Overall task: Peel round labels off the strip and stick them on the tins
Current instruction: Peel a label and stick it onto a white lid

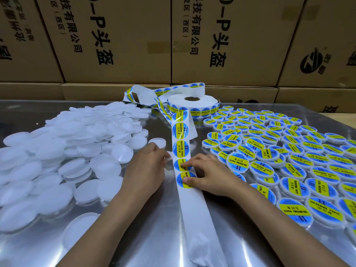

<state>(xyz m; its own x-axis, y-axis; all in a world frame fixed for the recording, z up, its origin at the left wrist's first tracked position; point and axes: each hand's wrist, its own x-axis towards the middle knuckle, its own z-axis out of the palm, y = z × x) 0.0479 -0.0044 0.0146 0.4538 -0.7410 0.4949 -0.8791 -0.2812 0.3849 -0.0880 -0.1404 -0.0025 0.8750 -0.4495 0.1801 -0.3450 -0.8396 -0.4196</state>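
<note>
- The strip (184, 151) runs down the middle of the table (154, 237) from the roll (192, 105) at the far edge; its near stretch is bare backing, with printed labels beyond the hands.
- Plain white tins (57, 160) are heaped along the left edge; labelled tins (289, 160) cover the right side.
- The right hand (210, 175) rests on the strip, fingers loosely spread and bent, a fingertip on the nearest label (185, 180) and another on the one just beyond. Whether an edge is lifted I cannot tell.
- The left hand (148, 162) sits just left of the strip, fingers curled, pinching what looks like a small white tin (168, 159) against the table; the grip itself is partly hidden.
- Step in hand, as I judge it: starting to peel the nearest label, with a plain tin held ready.
- The next move likely calls for a nail under the label's rim, a slow lift so it does not curl onto itself, then centring it on the tin and pressing flat.
- Cardboard boxes (134, 35) stand beyond the far edge.
</note>
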